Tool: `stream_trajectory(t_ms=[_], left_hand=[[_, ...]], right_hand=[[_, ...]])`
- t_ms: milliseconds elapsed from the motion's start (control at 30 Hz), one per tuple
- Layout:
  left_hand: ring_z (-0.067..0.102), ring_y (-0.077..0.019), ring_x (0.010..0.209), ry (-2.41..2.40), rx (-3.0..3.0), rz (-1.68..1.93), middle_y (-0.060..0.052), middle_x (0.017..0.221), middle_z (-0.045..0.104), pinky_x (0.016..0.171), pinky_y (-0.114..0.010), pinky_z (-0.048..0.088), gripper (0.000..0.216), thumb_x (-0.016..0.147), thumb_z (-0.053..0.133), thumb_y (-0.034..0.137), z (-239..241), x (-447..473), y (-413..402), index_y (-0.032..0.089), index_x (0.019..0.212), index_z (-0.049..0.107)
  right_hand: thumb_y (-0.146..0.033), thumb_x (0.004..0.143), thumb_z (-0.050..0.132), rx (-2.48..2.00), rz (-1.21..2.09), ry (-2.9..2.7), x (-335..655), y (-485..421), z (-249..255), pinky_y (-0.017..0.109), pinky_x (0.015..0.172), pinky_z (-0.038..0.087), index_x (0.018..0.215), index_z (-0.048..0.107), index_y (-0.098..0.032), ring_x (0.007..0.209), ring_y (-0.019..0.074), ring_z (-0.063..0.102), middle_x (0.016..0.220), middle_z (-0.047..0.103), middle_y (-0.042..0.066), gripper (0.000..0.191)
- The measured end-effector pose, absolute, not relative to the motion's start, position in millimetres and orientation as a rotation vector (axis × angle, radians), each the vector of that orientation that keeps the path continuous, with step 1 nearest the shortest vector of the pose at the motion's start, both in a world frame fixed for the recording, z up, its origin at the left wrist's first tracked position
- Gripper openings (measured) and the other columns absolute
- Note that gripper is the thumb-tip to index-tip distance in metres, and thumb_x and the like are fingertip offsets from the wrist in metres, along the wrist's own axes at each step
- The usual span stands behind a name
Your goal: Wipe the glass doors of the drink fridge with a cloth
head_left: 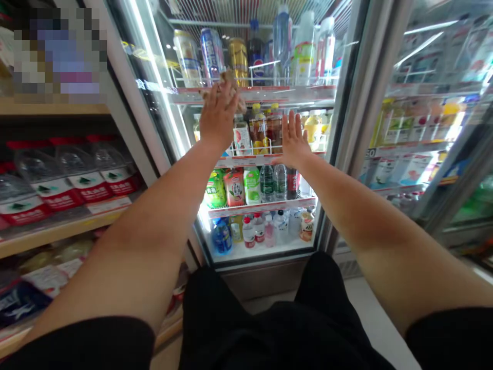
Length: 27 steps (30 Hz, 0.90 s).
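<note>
Left hand [219,117] is curled around a crumpled tan cloth [228,78] on the fridge's white shelf rail [292,95]; right hand [292,140] wide open, empty.

We saw a crumpled tan cloth [228,78] pressed against the front edge of the top shelf [292,95]. It lay bunched just below the cans [239,59].

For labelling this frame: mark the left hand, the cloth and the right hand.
left hand [217,117], head view, back of the hand.
cloth [228,78], head view, upper edge above the fingers.
right hand [293,140], head view, back of the hand.
</note>
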<state>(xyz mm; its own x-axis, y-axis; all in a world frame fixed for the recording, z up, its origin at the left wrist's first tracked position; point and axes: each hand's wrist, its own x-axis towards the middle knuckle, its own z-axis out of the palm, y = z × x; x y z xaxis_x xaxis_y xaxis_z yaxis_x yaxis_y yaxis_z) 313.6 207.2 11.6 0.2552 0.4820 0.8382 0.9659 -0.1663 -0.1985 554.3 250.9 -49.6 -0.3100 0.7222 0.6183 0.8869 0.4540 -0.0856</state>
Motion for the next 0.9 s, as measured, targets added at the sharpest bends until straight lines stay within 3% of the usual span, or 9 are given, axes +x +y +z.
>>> stream_trajectory(t_ms=[167, 300, 367, 467, 567, 633, 767, 833, 900], left_hand=[[0.007, -0.0275, 0.165, -1.306, -1.825, -0.790, 0.000, 0.176, 0.020, 0.137, -0.059, 0.011, 0.063, 0.101, 0.037, 0.015, -20.3, 317.6, 203.9, 0.021, 0.164, 0.038], [0.019, -0.0179, 0.163, -1.156, -2.072, -0.515, 0.009, 0.169, 0.038, 0.138, -0.048, 0.015, 0.057, 0.099, 0.037, 0.015, -36.7, 315.0, 204.1, 0.030, 0.152, 0.055], [0.015, -0.0140, 0.163, -1.144, -2.076, -0.487, 0.014, 0.171, 0.033, 0.139, -0.046, 0.010, 0.058, 0.100, 0.037, 0.015, -17.3, 305.4, 210.7, 0.032, 0.153, 0.051], [-0.001, -0.0128, 0.162, -1.257, -1.930, -0.671, 0.019, 0.176, 0.011, 0.139, -0.050, 0.002, 0.067, 0.099, 0.042, 0.009, 19.7, 291.2, 225.2, 0.031, 0.162, 0.035], [-0.011, -0.0155, 0.161, -1.383, -1.791, -0.810, 0.013, 0.178, -0.001, 0.137, -0.058, 0.002, 0.078, 0.097, 0.047, 0.004, 25.1, 293.9, 230.9, 0.027, 0.167, 0.022], [-0.012, -0.0167, 0.161, -1.416, -1.801, -0.729, 0.008, 0.178, 0.000, 0.137, -0.059, 0.001, 0.076, 0.098, 0.046, 0.004, 8.4, 305.5, 224.2, 0.024, 0.167, 0.021], [0.003, -0.0150, 0.164, -1.300, -2.045, -0.383, 0.012, 0.175, 0.019, 0.139, -0.051, 0.004, 0.051, 0.110, 0.036, 0.017, -22.5, 324.3, 199.1, 0.028, 0.159, 0.043], [0.008, -0.0194, 0.164, -1.285, -2.077, -0.342, 0.010, 0.174, 0.023, 0.138, -0.054, 0.008, 0.048, 0.112, 0.033, 0.020, -19.0, 324.2, 191.2, 0.028, 0.157, 0.046], [0.007, -0.0277, 0.165, -1.310, -2.001, -0.412, 0.004, 0.177, 0.017, 0.135, -0.063, 0.011, 0.051, 0.111, 0.033, 0.019, -6.4, 320.5, 190.8, 0.023, 0.162, 0.039]], right_hand=[[-0.042, 0.056, 0.101, -1.374, -0.327, -2.160, 557.0, 247.8, -43.5, 0.067, 0.131, 0.005, 0.169, -0.012, -0.010, 0.162, 0.0401, -0.022, 0.174, -0.027, 0.017, 0.163], [-0.040, 0.064, 0.096, -1.369, -0.348, -2.140, 557.2, 243.7, -44.8, 0.066, 0.132, 0.006, 0.170, -0.011, -0.013, 0.162, 0.0385, -0.021, 0.176, -0.022, 0.014, 0.153], [-0.039, 0.069, 0.092, -1.405, -0.364, -2.119, 556.5, 242.1, -46.0, 0.065, 0.133, 0.007, 0.170, -0.011, -0.011, 0.162, 0.0383, -0.021, 0.177, -0.020, 0.015, 0.148], [-0.041, 0.074, 0.089, -1.395, -0.372, -2.128, 557.4, 242.3, -47.3, 0.065, 0.133, 0.007, 0.170, -0.011, -0.009, 0.163, 0.0395, -0.020, 0.176, -0.022, 0.015, 0.142], [-0.046, 0.082, 0.084, -1.293, -0.323, -2.132, 560.3, 244.4, -48.6, 0.072, 0.130, 0.003, 0.170, -0.010, -0.010, 0.163, 0.0416, -0.020, 0.176, -0.022, 0.015, 0.133], [-0.049, 0.086, 0.079, -1.242, -0.306, -2.125, 561.8, 244.0, -49.6, 0.074, 0.128, 0.003, 0.169, -0.009, -0.010, 0.163, 0.0422, -0.020, 0.176, -0.021, 0.016, 0.127], [-0.041, 0.078, 0.089, -1.308, -0.398, -2.135, 561.9, 238.4, -50.2, 0.074, 0.128, 0.010, 0.168, -0.010, -0.003, 0.163, 0.0450, -0.015, 0.175, -0.018, 0.024, 0.138], [-0.044, 0.075, 0.091, -1.347, -0.430, -2.127, 561.1, 236.4, -49.9, 0.073, 0.129, 0.012, 0.168, -0.010, -0.003, 0.163, 0.0442, -0.013, 0.176, -0.017, 0.023, 0.143], [-0.054, 0.076, 0.089, -1.358, -0.424, -2.112, 560.7, 236.0, -49.5, 0.073, 0.130, 0.010, 0.168, -0.010, -0.007, 0.164, 0.0417, -0.013, 0.177, -0.016, 0.019, 0.143]])
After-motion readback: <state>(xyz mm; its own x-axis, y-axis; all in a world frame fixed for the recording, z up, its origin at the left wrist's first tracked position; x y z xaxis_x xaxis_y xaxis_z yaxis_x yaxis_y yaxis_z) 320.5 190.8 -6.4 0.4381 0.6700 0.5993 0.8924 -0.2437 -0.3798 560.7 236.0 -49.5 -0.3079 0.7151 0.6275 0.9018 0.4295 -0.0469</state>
